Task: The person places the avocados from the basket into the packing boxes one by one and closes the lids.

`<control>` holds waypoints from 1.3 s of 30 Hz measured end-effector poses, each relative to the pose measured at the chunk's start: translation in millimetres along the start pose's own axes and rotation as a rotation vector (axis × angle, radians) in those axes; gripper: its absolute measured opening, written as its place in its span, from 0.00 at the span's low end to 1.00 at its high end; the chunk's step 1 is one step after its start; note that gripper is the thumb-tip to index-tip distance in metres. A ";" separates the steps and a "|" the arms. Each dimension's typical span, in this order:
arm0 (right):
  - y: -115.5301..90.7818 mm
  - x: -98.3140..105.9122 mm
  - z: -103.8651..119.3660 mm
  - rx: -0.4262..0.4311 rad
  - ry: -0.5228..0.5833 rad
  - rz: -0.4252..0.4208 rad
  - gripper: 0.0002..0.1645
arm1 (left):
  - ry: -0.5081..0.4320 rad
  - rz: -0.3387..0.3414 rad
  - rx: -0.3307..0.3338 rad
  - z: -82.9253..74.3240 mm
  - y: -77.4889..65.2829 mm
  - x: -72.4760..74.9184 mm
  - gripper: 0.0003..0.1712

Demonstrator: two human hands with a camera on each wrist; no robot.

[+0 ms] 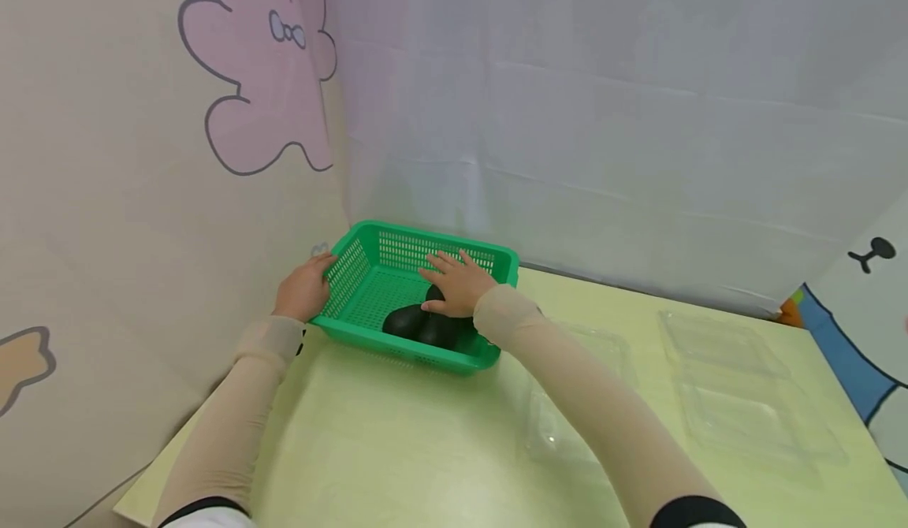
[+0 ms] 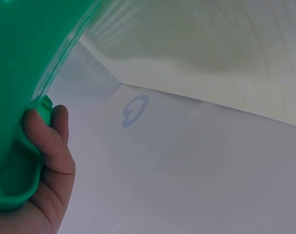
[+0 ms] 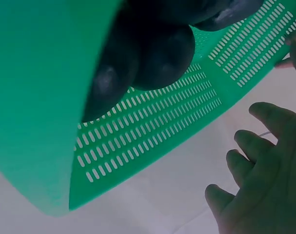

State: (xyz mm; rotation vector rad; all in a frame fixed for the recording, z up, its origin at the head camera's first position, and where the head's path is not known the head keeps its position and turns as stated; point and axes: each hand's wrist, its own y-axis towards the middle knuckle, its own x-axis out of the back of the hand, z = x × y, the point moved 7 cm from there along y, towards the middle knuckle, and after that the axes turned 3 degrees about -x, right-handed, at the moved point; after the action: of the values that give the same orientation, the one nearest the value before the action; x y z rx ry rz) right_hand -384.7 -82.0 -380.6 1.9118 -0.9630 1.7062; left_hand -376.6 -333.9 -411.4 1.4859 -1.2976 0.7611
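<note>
A green plastic basket (image 1: 397,344) with slotted walls stands on the table, close to the corner. My left hand (image 1: 305,288) grips its left end; in the left wrist view the thumb and a finger (image 2: 48,141) curl over the rim. Several dark, smooth, egg-shaped things (image 1: 406,322), like eggplants, lie together at the basket's near right side. Above them my right hand (image 1: 457,285) spreads its fingers, holding nothing. From the right wrist, the dark things (image 3: 165,58) look glossy and apart from the fingers (image 3: 247,146). My right hand and forearm hide some of them.
Clear plastic trays (image 1: 741,418) lie on the right of the pale yellow table (image 1: 369,449). Another clear tray (image 1: 556,433) is partly behind my right forearm. Printed sheeting (image 1: 603,158) rises behind the table and along its left side.
</note>
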 end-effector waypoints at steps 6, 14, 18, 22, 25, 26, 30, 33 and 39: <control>8.3 2.1 2.3 -0.015 0.016 0.034 0.44 | -0.003 -0.009 -0.004 1.5 0.9 0.8 0.28; 18.0 -0.3 19.8 -0.012 -0.004 0.039 0.45 | -0.015 -0.002 -0.002 1.9 0.7 0.3 0.29; 21.3 -4.0 30.0 -0.010 0.006 0.048 0.45 | -0.022 -0.002 0.004 3.6 -0.9 1.1 0.30; 24.7 -11.3 36.6 -0.015 0.002 0.066 0.46 | -0.030 0.001 0.005 5.2 -3.2 2.1 0.30; 27.8 -16.9 38.8 -0.030 0.004 0.072 0.46 | -0.032 -0.001 0.004 6.5 -4.3 2.9 0.29; 29.0 -18.8 39.3 -0.033 0.001 0.075 0.46 | -0.034 -0.001 0.004 7.1 -4.4 3.1 0.29; 33.9 -25.1 41.2 -0.041 0.008 0.083 0.47 | -0.043 -0.008 0.009 9.3 -4.1 3.7 0.29; 36.9 -29.3 41.7 -0.041 0.015 0.092 0.47 | -0.044 -0.016 0.012 9.9 -3.3 3.8 0.29; 40.9 -41.1 40.1 -0.045 0.119 0.139 0.48 | -0.039 -0.014 0.012 8.2 -3.7 2.2 0.29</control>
State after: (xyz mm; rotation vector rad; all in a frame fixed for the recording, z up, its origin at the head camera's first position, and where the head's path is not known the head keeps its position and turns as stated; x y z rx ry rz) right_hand -386.7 -128.5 -433.6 1.7300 -1.1008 1.8370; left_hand -373.7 -342.6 -413.1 1.5242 -1.3132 0.7349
